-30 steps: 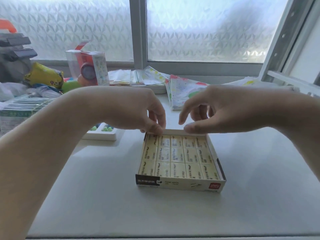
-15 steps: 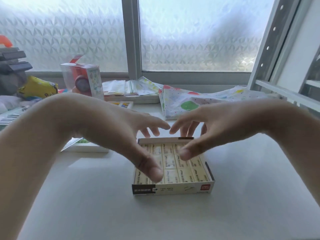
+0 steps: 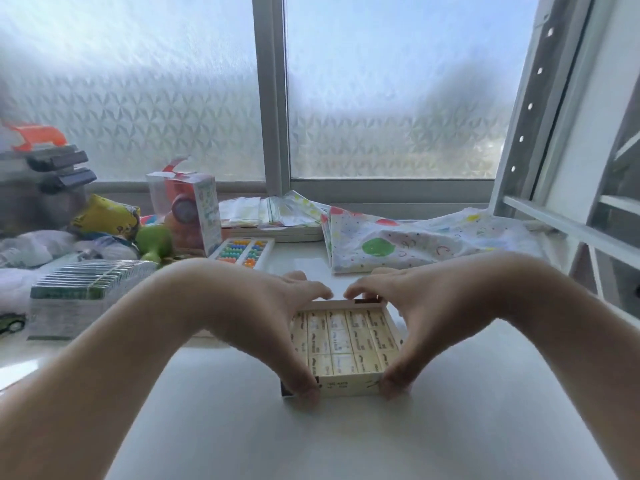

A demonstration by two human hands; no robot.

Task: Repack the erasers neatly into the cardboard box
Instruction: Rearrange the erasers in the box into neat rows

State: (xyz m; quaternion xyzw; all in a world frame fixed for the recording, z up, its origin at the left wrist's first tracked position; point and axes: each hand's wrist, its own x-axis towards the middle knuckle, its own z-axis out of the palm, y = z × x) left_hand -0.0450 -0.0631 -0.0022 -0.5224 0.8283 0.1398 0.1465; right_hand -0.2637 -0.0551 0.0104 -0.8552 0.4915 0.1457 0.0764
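Both hands have dropped from hovering over the cardboard box (image 3: 346, 384) to clasp it: the left hand (image 3: 266, 317) and right hand (image 3: 412, 317) each span it, thumbs on the near wall, fingers curled at the far wall. It sits mid-table (image 3: 346, 441), erasers (image 3: 343, 337) packed in rows. Squeezing unevenly could buckle the thin walls and pop erasers out of line.

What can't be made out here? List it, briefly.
Head view only:
- Cardboard box: both near corners hidden by the thumbs of the left hand and right hand.
- Erasers: print too small to read; outer columns partly covered.
- Box front text: blurred.
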